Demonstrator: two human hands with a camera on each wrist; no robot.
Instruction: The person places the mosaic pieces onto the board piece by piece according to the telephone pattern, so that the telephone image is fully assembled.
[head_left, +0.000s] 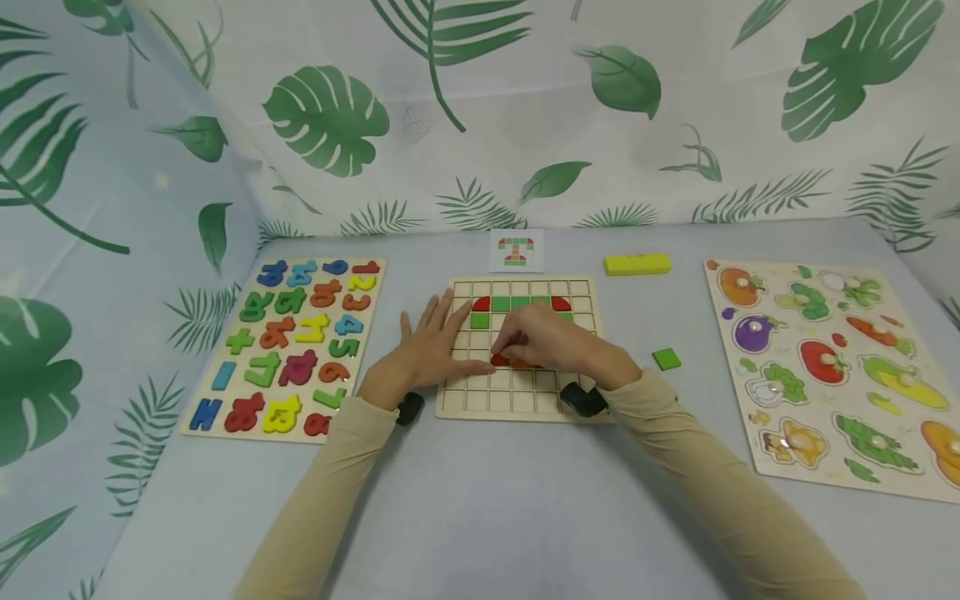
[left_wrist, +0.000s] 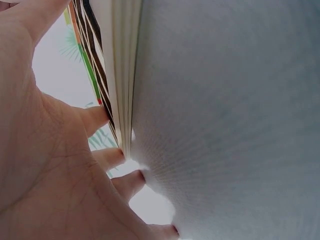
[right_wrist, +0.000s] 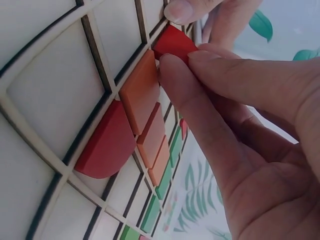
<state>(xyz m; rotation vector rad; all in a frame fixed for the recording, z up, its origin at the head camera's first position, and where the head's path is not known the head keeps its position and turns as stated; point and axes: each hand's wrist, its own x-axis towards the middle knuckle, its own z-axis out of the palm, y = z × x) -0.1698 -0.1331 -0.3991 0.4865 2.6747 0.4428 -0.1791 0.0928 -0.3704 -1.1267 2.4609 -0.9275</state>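
My right hand [head_left: 551, 337] pinches a red quarter-round tile [right_wrist: 174, 44] between thumb and fingertips, low over the wooden grid board [head_left: 468, 404]. Right beside that tile an orange tile [right_wrist: 140, 92] sits in the grid, and on its other side lies a second red quarter-round tile [right_wrist: 107, 145]. Fingers spread, my left hand [head_left: 427, 346] rests at the board's left edge, its thumb [right_wrist: 180, 11] reaching over the squares near the pinched tile. Along the upper rows are green tiles [head_left: 500, 304] with a red rounded tile [head_left: 481, 304] at the left end; my right hand partly hides others.
Behind the board lies a pattern card [head_left: 517, 251]; a yellow block [head_left: 637, 264] is to its right. A loose green tile [head_left: 666, 359] lies right of the board. A number puzzle [head_left: 285, 350] stands at left, a vegetable puzzle [head_left: 832, 375] at right.
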